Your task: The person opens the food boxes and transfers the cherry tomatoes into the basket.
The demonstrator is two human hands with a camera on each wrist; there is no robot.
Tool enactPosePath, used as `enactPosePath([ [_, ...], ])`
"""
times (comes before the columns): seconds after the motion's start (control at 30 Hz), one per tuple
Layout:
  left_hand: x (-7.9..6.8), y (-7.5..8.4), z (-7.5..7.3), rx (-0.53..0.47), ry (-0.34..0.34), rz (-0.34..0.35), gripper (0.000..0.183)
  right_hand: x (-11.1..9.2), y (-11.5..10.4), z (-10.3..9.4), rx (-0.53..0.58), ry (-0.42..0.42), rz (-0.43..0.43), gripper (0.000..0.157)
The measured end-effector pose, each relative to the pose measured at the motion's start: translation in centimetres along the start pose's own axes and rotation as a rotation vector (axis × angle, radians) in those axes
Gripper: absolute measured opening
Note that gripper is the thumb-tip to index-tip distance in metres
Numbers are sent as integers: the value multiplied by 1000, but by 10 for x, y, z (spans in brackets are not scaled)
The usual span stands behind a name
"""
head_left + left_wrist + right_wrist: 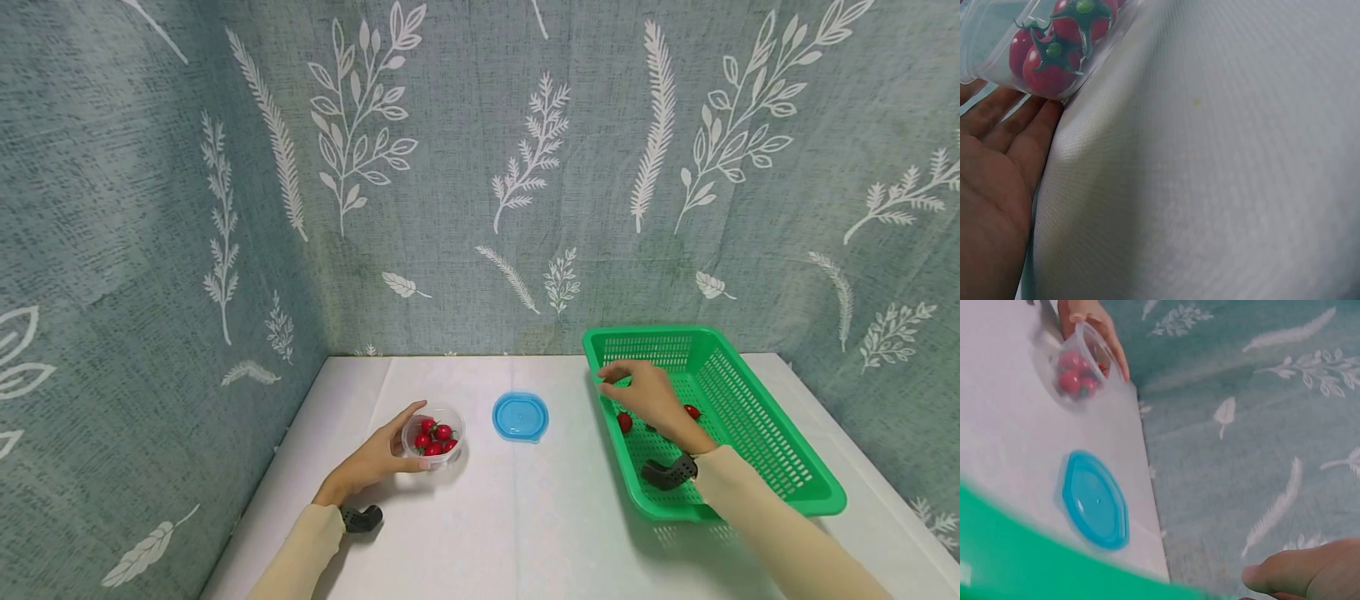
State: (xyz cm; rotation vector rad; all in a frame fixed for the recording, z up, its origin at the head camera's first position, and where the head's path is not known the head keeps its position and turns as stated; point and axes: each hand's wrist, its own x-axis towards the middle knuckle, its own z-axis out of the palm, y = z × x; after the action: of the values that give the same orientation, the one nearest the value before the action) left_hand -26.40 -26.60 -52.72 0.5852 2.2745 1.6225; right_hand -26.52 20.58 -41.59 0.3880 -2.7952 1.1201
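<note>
In the head view, my left hand [380, 457] holds a small clear plastic container [408, 433] from its left side, thumb in front and fingers behind. Several cherry tomatoes [433, 437] lie inside, red with green stems in the left wrist view. My right hand [643, 395] hovers over the left side of a green basket [787, 425], fingers bent toward the thumb. A sliver of red shows by its thumb [1291, 572] in the right wrist view; it looks like a pinched cherry tomato, mostly out of frame. More cherry tomatoes [624, 422] lie in the basket.
Between the container and the basket, a blue lid [521, 417] lies flat on the white-covered table [480, 533]. Patterned grey-green cloth [465, 167] hangs behind the table and along its sides. The basket's raised rim stands beneath my right hand.
</note>
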Motion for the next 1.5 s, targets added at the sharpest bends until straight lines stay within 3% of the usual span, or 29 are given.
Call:
enactPosePath([
  [0.43, -2, -2, 0, 11, 6, 6, 108, 9, -30, 33, 68, -42, -59, 17],
  [0.77, -3, -1, 1, 36, 33, -2, 109, 16, -55, 61, 43, -73, -125, 15],
  [1.03, -2, 1, 1, 75, 51, -23, 109, 14, -76, 88, 49, -119, -121, 17],
  [1.5, 0, 7, 5, 42, 70, -23, 109, 16, -106, 127, 33, -199, -204, 15],
])
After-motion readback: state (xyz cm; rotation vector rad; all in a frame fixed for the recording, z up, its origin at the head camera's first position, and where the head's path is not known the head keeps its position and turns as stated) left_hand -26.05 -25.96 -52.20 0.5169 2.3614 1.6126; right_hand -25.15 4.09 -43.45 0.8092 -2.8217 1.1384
